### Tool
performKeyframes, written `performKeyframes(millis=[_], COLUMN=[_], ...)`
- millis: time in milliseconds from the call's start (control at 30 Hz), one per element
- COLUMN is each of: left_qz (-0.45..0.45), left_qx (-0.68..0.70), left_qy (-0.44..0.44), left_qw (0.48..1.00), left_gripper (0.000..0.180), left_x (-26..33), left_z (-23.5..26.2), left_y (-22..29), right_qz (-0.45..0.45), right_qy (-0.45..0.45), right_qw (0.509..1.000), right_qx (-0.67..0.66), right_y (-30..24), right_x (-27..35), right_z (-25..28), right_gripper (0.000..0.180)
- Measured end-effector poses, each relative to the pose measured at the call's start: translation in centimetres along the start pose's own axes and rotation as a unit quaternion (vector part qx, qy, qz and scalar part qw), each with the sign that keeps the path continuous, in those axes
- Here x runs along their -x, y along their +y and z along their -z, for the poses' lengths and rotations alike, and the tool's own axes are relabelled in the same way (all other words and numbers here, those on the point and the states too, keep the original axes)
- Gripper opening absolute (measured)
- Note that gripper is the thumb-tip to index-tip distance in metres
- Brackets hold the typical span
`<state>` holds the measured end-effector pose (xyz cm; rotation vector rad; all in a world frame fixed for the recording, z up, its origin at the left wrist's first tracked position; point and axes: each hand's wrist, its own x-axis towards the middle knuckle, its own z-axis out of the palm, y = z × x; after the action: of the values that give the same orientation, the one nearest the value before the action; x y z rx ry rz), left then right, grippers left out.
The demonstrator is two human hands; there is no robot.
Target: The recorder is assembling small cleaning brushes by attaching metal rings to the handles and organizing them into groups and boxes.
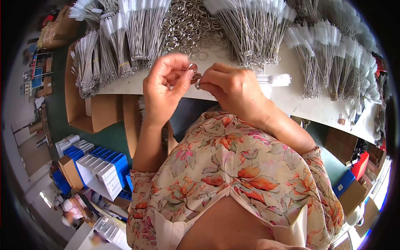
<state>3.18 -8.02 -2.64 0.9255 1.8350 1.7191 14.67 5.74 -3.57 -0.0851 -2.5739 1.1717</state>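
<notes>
Ring (196, 76) sits in left hand (167, 85), loop (197, 86) in right hand (235, 87).

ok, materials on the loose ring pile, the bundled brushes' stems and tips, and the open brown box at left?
Loose rings: probably metal, polished; bright silvery glints.
Brush stems: likely metal wire; thin, grey, with a slight shine.
Brush tips: whitish, translucent bristles, perhaps nylon; exact fibre can't be told.
Open box: looks like matte cardboard; plain brown, folded panels.

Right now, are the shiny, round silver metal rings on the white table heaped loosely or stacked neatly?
Heaped loosely: the silver rings overlap at mixed angles, with a few scattered at the near edge.
</notes>
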Motion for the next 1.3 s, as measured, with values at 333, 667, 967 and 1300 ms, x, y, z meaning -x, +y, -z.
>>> performKeyframes(millis=[333, 667, 967, 1300], left_qz=[-0.130, -0.211, -0.342, -0.245], left_qx=[-0.006, -0.068, -0.148, -0.167], left_qy=[-0.163, -0.038, -0.054, -0.184], left_qw=[0.978, 0.974, 0.926, 0.937], left_gripper=[0.017, 0.026, 0.032, 0.024], left_x=[-2.8, -3.1, -4.5, -6.0], left_z=[1.6, -0.7, -0.5, 1.2], left_y=[2.8, 3.7, 6.0, 9.3], right_qz=[-0.135, -0.157, -0.097, -0.049], right_qy=[-0.147, -0.069, 0.110, 0.098], right_qw=[0.908, 0.856, 0.896, 0.918], right_qx=[-0.369, -0.488, -0.419, -0.382], right_y=[-0.2, -0.4, -3.8, -3.5], right_x=[-1.5, -1.7, -3.4, -3.7], right_z=[4.5, 4.9, 6.1, 6.3], right_gripper=[0.014, 0.014, 0.013, 0.011])
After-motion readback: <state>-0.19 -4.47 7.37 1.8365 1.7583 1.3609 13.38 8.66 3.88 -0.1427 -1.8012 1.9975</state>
